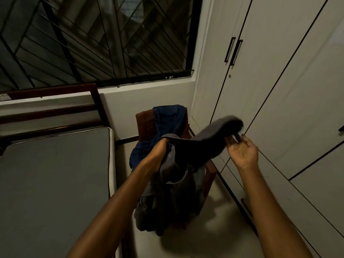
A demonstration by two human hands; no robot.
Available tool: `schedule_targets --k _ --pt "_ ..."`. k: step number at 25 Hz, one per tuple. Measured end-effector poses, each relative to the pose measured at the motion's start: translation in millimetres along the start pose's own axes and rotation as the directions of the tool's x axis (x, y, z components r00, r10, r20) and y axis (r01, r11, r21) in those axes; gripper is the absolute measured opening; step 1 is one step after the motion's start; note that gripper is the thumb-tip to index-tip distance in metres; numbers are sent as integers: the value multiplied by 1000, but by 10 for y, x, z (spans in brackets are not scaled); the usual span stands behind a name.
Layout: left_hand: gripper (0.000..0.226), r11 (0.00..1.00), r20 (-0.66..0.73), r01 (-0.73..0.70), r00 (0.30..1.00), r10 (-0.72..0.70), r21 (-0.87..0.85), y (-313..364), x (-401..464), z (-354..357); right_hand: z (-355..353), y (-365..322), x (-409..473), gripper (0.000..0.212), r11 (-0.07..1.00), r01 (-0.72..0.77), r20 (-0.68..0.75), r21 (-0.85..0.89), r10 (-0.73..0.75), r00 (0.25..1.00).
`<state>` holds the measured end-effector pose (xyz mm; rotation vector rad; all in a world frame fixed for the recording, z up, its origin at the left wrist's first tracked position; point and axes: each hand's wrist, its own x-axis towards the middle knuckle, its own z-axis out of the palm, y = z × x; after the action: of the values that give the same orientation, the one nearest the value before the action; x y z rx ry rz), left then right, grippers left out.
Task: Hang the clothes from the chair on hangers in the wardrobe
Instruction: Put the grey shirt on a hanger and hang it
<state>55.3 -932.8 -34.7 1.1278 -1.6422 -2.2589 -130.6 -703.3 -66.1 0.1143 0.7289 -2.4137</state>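
A: Gripping the grey shirt (173,175) at its collar end, the left hand (161,148) has its fingers buried in the cloth, clamped on it. The right hand (242,151) is palm up with fingers spread, touching the dark sleeve end that swings over it. I would call that hand loose, not closed on anything, though the blur there makes it hard to be sure.

B: And the rest of the shirt?

A: It hangs from the left hand down in front of the chair (144,125), bunched, its hem low near the floor. Blue jeans (167,123) lie draped over the chair back, so I count 2 garments in view.

B: What could go wrong from here?

A: With only 1 firm hold, the shirt could twist and tangle as it is shaken out, or drag its hem on the floor. The flung sleeve may slip off the open palm. Also, both wardrobe doors (270,62) are closed and no hanger shows, so a hand must let go to pull the handles (233,50).
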Motion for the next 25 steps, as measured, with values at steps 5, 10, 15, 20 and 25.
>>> schedule_targets --k 5,10,15,20,25 --pt "34 991 85 -16 996 28 -135 -16 14 57 -148 811 -114 50 707 -279 -151 -649 240 959" --pt "55 993 196 -118 974 112 21 -95 -104 35 -440 1505 -310 71 250 -550 -472 -797 311 825" --pt "49 996 235 -86 969 79 20 -243 -235 -55 -652 1675 -562 27 430 -634 -488 -643 409 771" --pt "23 989 253 -134 956 147 -65 -239 -391 101 -857 1043 -859 37 756 -367 -323 -542 215 922" --pt "23 921 404 -390 841 360 -9 -261 -652 342 -675 175 -1606 28 899 -121 -152 -420 62 986"
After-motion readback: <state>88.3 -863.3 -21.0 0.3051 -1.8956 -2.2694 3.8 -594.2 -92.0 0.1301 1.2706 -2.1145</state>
